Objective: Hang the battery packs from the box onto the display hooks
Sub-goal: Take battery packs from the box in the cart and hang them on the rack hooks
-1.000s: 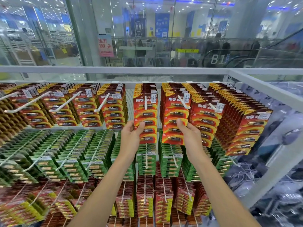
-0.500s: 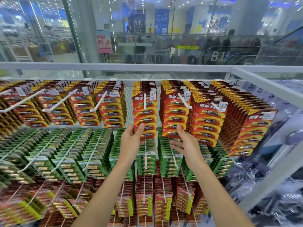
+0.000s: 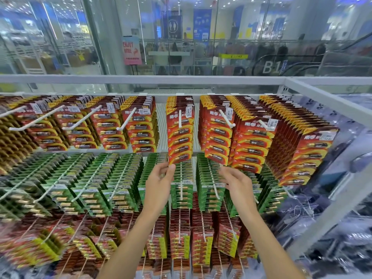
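Batt. packs (image 3: 180,135) just above hands (image 3: 159,184)

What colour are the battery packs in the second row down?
The packs are green with gold batteries, clearest in the head view.

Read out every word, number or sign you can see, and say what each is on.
"ENJOY MORE": pink sign.
"B1": glass panel.
"南孚": red packs.
"12.00": price stickers on them.
Green packs, blue posters: too blurred to read.

Red-yellow battery packs (image 3: 179,135); green packs (image 3: 120,178).
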A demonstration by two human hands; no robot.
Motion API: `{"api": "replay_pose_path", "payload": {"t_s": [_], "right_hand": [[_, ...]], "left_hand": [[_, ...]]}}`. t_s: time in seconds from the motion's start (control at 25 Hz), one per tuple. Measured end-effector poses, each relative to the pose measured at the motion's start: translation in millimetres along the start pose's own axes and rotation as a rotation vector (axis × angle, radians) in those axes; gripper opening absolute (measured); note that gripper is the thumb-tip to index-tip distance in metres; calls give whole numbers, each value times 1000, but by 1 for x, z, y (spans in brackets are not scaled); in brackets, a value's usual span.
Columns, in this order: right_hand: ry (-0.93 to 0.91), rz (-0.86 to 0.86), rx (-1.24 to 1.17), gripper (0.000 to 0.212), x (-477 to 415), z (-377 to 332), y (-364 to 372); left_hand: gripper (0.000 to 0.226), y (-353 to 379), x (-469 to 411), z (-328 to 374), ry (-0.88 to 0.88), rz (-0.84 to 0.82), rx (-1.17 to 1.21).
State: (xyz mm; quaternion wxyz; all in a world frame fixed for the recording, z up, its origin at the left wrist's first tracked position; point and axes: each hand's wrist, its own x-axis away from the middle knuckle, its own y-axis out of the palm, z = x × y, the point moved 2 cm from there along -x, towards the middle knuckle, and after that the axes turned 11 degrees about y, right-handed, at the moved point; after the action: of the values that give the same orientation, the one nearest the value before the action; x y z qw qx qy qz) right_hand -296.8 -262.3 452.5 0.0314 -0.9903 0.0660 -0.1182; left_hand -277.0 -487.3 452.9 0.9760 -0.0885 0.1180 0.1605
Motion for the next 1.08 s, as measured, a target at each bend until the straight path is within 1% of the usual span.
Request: {"api": "replay_pose_path", "payload": {"t_s": [0.12, 0.16, 0.24, 0.32, 0.44, 0.6, 0.72, 0.8, 0.96, 1.08], "right_hand": [[-44, -10, 43, 17, 17, 1, -3], [-59, -15, 66, 18, 23, 2, -4], [-84, -23, 105, 22, 33, 7, -6], [-80, -39, 122, 17, 42, 12, -8], [-61, -72, 111, 11, 52, 25, -14], [-54, -95, 134, 18, 65, 52, -24], [-24, -114, 123, 11, 80, 71, -32], [-23, -108, 140, 8, 96, 79, -40], [-10, -41, 139, 15, 130, 97, -64], [10, 10, 125, 13, 159, 119, -87]], "left_hand": [[51, -3, 16, 2, -15, -9, -31], [53, -2, 23, 2, -19, -14, -42], [48, -2, 37, 4, -9, -27, -72], [42, -1, 51, 6, -3, -41, -100], [40, 2, 75, 8, -11, -63, -150], [37, 8, 110, 1, -51, -43, -202], [37, 9, 137, -8, -55, -58, -238], [33, 9, 154, -8, -46, -61, -226], [27, 11, 185, -3, -39, -101, -186], [20, 20, 216, -5, -36, -131, -149]]}}
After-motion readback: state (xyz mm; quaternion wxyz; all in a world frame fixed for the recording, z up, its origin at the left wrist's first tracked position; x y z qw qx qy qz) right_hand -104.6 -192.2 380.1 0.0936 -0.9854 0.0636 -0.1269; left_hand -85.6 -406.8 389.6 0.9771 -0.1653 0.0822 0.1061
